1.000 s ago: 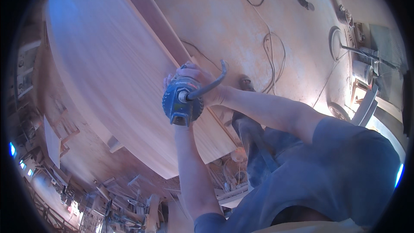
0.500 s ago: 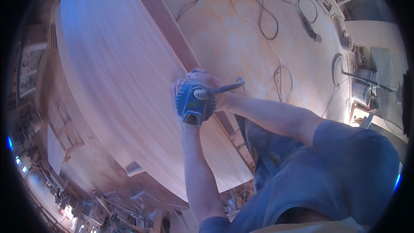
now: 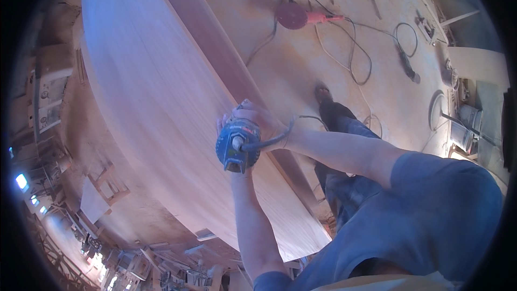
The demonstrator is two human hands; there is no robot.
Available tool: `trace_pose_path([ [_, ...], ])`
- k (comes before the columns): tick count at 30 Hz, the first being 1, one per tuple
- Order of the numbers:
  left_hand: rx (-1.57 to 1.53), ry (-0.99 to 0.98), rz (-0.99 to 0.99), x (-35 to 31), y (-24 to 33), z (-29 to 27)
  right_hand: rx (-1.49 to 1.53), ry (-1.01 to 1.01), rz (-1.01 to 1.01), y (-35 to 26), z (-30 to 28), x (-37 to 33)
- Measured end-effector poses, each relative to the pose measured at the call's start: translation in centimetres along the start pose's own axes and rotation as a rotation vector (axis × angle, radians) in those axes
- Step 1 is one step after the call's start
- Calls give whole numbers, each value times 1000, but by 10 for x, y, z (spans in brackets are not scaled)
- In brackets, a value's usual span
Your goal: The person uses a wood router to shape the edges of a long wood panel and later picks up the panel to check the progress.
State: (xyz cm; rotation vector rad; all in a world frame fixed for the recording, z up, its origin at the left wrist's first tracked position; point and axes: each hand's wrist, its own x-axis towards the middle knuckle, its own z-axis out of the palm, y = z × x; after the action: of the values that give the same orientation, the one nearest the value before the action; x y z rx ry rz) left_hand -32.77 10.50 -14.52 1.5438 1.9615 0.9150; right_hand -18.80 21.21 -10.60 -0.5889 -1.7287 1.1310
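A blue corded power tool (image 3: 235, 148) with a ribbed housing is held over a long, pale, curved wooden panel (image 3: 161, 91). Its working end is hidden beneath the body, so its exact kind does not show. My right hand (image 3: 254, 113) wraps the far side of the tool, near the panel's right edge. Around the left side come fingers of my left hand (image 3: 220, 124); the rest of that hand is behind the housing. The tool's thick cord (image 3: 272, 141) bends off to the right, over my right wrist.
On the dusty floor lie a red power tool with a round disc (image 3: 293, 16), looping cables (image 3: 360, 78) and a dark handheld tool (image 3: 410, 70). My foot (image 3: 323, 94) stands right of the panel. A pedestal fan (image 3: 439, 109) and buckets line the right; wood scraps (image 3: 177, 261) lie lower left.
My view has shifted, so the floor things sit lower and further right. My leg and foot have come into view beside the panel. The power tool appears slightly lower, still in both hands.
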Motion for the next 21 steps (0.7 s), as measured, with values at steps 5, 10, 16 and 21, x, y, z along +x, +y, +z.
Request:
trace_pose_path([
  [5, -296, 45, -220, 59, -3, -2, 39, -19, -10, 40, -3, 73],
  [10, -262, -10, -288, 129, -18, -7, 33, -116, 35, 80, -4, 132],
  [16, -42, -62, -127, 231, -39, -20, -60, -214, 31, 139, 6, 214],
  [21, 115, -128, -8, 309, -57, -35, -49, -153, 50, 171, 5, 280],
])
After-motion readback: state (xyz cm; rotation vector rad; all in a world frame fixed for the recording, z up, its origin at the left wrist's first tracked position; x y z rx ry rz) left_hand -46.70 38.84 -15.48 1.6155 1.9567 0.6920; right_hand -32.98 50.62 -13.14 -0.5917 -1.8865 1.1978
